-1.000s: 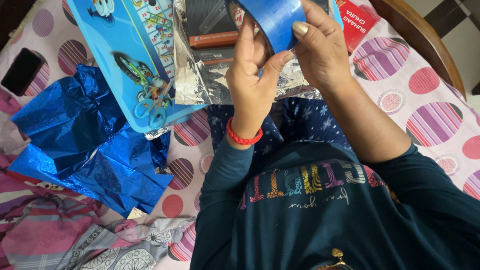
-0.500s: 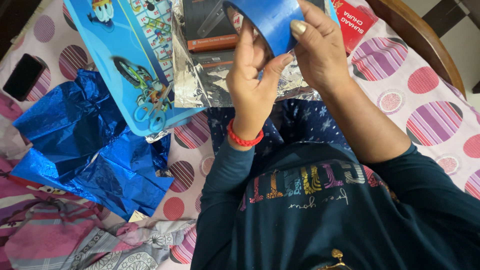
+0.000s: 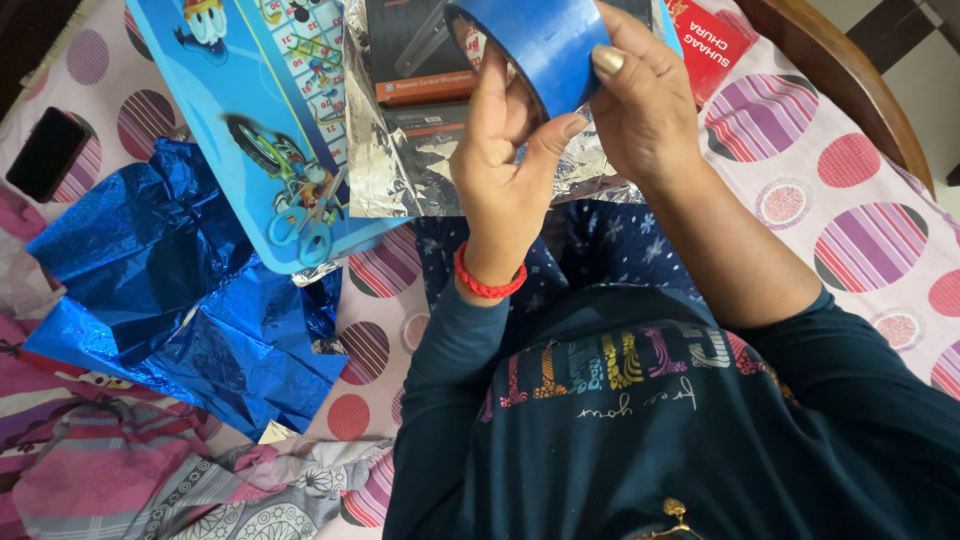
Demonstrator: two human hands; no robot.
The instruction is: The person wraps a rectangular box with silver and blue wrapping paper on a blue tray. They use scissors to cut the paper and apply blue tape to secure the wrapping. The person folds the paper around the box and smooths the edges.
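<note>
Both hands are gripping a roll of blue tape [image 3: 545,40], held up in front of the person near the top middle of the view. The left hand [image 3: 505,165] is closing around the roll's near left side, its fingers curled against the inner edge and its thumb pressing up on the blue outer face. The right hand [image 3: 645,110] is clamping the roll from the right, thumb lying flat on the blue surface with its nail showing, fingers wrapping behind. The two thumbs are almost touching on the tape's face. A red bangle [image 3: 487,283] is sitting on the left wrist.

Just behind the roll, a dark box half wrapped in silver foil [image 3: 400,170] is lying on a blue picture board [image 3: 250,130], and a pair of blue-handled scissors [image 3: 305,220] is resting on the board's near edge. Further left, crumpled blue foil paper [image 3: 170,290] is spreading over the spotted bedsheet [image 3: 860,200], with a dark phone [image 3: 42,152] at the far left. A red packet [image 3: 712,45] is lying to the right of the hands, near the wooden bed edge [image 3: 850,75].
</note>
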